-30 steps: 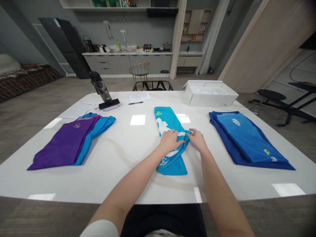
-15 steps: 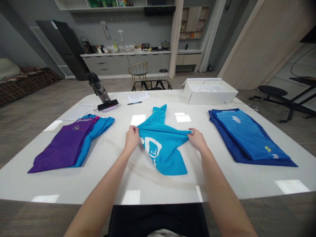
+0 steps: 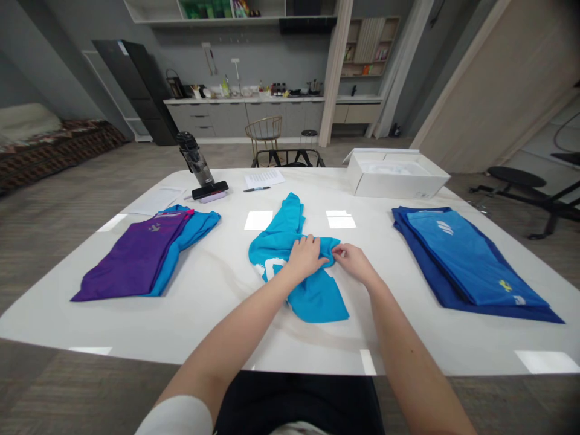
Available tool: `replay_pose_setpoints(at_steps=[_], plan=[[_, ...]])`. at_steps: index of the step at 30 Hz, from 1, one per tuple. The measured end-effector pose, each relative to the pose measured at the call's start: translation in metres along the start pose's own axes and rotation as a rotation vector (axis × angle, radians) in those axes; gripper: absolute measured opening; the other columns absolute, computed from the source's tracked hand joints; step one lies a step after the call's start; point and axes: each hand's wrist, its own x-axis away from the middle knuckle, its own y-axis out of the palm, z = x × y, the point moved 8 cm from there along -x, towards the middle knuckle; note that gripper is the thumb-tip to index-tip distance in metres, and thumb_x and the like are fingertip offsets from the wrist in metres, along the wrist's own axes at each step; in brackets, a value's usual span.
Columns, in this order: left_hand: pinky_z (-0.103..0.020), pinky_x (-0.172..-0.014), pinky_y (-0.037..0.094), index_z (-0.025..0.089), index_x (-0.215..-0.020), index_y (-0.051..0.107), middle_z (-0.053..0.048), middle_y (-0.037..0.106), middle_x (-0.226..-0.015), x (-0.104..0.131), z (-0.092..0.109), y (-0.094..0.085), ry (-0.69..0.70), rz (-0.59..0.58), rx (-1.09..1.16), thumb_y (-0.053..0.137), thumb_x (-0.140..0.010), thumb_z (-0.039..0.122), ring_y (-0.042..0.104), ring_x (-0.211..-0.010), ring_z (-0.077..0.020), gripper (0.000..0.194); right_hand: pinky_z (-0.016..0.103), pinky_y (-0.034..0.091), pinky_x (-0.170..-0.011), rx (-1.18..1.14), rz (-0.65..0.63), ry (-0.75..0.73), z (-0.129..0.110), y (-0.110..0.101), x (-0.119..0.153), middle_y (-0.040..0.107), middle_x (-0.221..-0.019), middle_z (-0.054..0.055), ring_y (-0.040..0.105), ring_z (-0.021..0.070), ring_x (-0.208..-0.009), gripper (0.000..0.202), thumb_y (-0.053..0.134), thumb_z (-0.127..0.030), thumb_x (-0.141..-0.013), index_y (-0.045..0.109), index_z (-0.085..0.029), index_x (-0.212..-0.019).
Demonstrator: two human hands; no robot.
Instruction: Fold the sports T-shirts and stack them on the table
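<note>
We have the turquoise garment (image 3: 319,296) bunched on the tabletop (image 3: 199,329), nearer to us than the white box (image 3: 394,184) and to its left. Our right hand (image 3: 353,261) pinches the cloth's right edge between thumb and fingers; our left hand (image 3: 306,257) lies over the cloth, though whether it grips we cannot tell. We see blue garments (image 3: 471,260) stacked on the box's near side, reaching past its right end, and a purple garment (image 3: 136,254) well to its left.
</note>
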Motion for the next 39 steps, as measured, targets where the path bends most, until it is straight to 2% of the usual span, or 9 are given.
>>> replay_pose_setpoints(at_steps=[3,7,9,14,18,22,28,34,39], plan=[[-0.041,-0.090,0.047,0.015,-0.107,0.067,-0.018,0.068,-0.111,-0.018,0.003,0.009,-0.002,-0.016,0.031,0.062,-0.096,0.028,0.065,-0.107,-0.0316,0.018,0.029,0.051,-0.085,-0.105,-0.017,-0.020,-0.002,-0.002,0.001,0.078,-0.100,0.003,0.069,0.0193,-0.083,0.023,0.056,-0.021,-0.087,0.077,-0.022,-0.097],[-0.036,-0.092,0.049,0.019,-0.105,0.066,-0.013,0.067,-0.116,-0.007,-0.031,-0.012,-0.018,0.081,0.098,0.048,-0.100,0.022,0.064,-0.111,-0.0260,0.018,0.031,0.049,-0.083,-0.036,0.149,0.045,0.009,-0.016,0.002,0.076,-0.095,0.003,0.067,0.0191,-0.080,0.026,0.052,-0.020,-0.088,0.074,-0.022,-0.103],[-0.034,-0.095,0.049,0.022,-0.110,0.062,-0.009,0.068,-0.118,0.013,-0.068,-0.034,-0.079,0.223,0.283,0.046,-0.101,0.024,0.063,-0.111,-0.0221,0.019,0.030,0.048,-0.081,-0.022,0.160,0.045,0.010,-0.015,0.003,0.075,-0.094,0.003,0.066,0.0188,-0.079,0.025,0.053,-0.023,-0.088,0.073,-0.022,-0.104],[-0.031,-0.082,0.053,0.021,-0.102,0.059,-0.002,0.068,-0.092,0.107,-0.207,-0.060,-0.611,0.642,0.661,0.047,-0.094,0.030,0.065,-0.089,-0.0194,0.016,0.029,0.047,-0.080,-0.058,0.045,-0.010,-0.005,0.005,0.002,0.074,-0.093,0.004,0.065,0.0182,-0.079,0.022,0.056,-0.032,-0.091,0.073,-0.022,-0.102],[-0.039,-0.089,0.053,0.018,-0.103,0.058,-0.009,0.064,-0.104,0.178,-0.263,-0.063,-0.924,0.820,0.595,0.051,-0.085,0.025,0.063,-0.098,-0.0237,0.021,0.029,0.048,-0.077,-0.098,-0.051,-0.087,-0.024,0.019,0.005,0.073,-0.090,0.003,0.062,0.0171,-0.074,0.026,0.057,-0.037,-0.092,0.074,-0.022,-0.103],[-0.045,-0.115,0.039,0.018,-0.127,0.054,-0.015,0.055,-0.137,0.178,-0.226,-0.098,-0.652,0.944,0.169,0.053,-0.082,0.015,0.050,-0.132,-0.0278,0.045,0.030,0.049,-0.076,-0.164,-0.092,-0.176,-0.047,0.028,0.009,0.074,-0.097,0.004,0.059,0.0167,-0.072,0.032,0.060,-0.043,-0.091,0.075,-0.022,-0.110],[-0.041,-0.117,0.036,0.028,-0.130,0.060,-0.007,0.064,-0.136,0.077,-0.135,-0.068,-0.056,0.283,0.102,0.051,-0.098,0.033,0.055,-0.131,-0.0241,0.033,0.032,0.048,-0.095,-0.179,-0.141,-0.318,-0.094,0.058,0.000,0.072,-0.119,0.007,0.064,0.0212,-0.105,0.031,0.060,-0.037,-0.096,0.071,-0.022,-0.120],[-0.042,-0.104,0.044,0.026,-0.132,0.061,-0.010,0.064,-0.135,0.012,-0.128,-0.029,-0.078,-0.013,0.011,0.064,-0.092,0.037,0.059,-0.125,-0.0294,0.041,0.032,0.048,-0.081,0.087,-0.078,-0.018,-0.107,0.086,-0.037,0.074,-0.103,0.011,0.068,0.0265,-0.096,0.031,0.063,-0.044,-0.095,0.070,-0.020,-0.112],[-0.034,-0.091,0.049,0.022,-0.111,0.068,-0.011,0.071,-0.117,-0.005,-0.142,-0.020,-0.245,0.074,0.114,0.051,-0.100,0.031,0.067,-0.109,-0.0256,0.022,0.031,0.045,-0.074,0.151,-0.052,0.079,-0.111,0.096,-0.053,0.073,-0.100,0.011,0.068,0.0281,-0.096,0.023,0.064,-0.045,-0.093,0.069,-0.023,-0.096]])
